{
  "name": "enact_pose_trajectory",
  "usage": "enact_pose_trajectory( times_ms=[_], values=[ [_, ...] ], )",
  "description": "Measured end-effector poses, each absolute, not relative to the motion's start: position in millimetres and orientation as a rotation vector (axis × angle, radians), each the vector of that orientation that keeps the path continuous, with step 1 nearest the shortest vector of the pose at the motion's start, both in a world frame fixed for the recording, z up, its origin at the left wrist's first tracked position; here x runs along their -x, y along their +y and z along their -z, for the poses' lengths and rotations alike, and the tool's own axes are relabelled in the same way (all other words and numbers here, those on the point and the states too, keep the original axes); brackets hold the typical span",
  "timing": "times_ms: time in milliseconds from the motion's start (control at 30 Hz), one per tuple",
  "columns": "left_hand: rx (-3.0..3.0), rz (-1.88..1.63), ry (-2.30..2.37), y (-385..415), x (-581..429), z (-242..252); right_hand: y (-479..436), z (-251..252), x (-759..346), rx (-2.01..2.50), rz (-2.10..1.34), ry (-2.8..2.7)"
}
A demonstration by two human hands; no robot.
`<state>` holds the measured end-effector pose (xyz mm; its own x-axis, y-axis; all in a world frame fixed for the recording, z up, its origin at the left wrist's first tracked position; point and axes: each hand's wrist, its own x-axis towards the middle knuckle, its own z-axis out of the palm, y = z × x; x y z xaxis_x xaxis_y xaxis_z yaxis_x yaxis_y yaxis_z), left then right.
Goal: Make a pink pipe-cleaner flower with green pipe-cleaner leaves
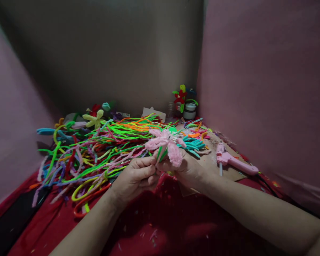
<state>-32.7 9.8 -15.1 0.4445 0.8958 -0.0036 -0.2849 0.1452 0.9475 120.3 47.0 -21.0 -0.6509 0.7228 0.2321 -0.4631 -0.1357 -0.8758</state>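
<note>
A pink pipe-cleaner flower [174, 153] with pale stamens is held up at the middle of the view, above a red cloth [160, 220]. My left hand [138, 176] pinches its stem just below the petals. Close beside it, my right hand [185, 169] has its fingers closed round the same stem, partly hidden behind a drooping petal. Green strips show along the stem between the two hands. Behind and to the left of the hands lies a large heap of colourful pipe cleaners [96, 153].
A pink glue gun [237, 163] lies on brown cardboard [209, 161] at the right. Turquoise pieces [193, 145] are behind my right hand. At the back stand a small pot [190, 111] and a red flower [179, 96]. A dark flat object [16, 217] lies front left.
</note>
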Motion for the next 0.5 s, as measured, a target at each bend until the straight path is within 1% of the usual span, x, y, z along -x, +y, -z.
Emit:
enact_pose_trajectory(
  times_ms=[167, 300, 500],
  values=[
    [-1.191, -0.947, 0.767, 12.6, 36.4, 14.1, 50.8, 25.5, -116.7, 0.216, -1.868, -1.247],
    [-1.279, -0.963, 0.832, 16.3, 39.8, 17.6, 53.0, 26.9, -117.5, 0.230, -1.817, -1.294],
    [-1.302, -0.958, 0.781, 21.8, 40.2, 19.4, 50.0, 32.0, -117.2, 0.243, -1.754, -1.375]
  ],
)
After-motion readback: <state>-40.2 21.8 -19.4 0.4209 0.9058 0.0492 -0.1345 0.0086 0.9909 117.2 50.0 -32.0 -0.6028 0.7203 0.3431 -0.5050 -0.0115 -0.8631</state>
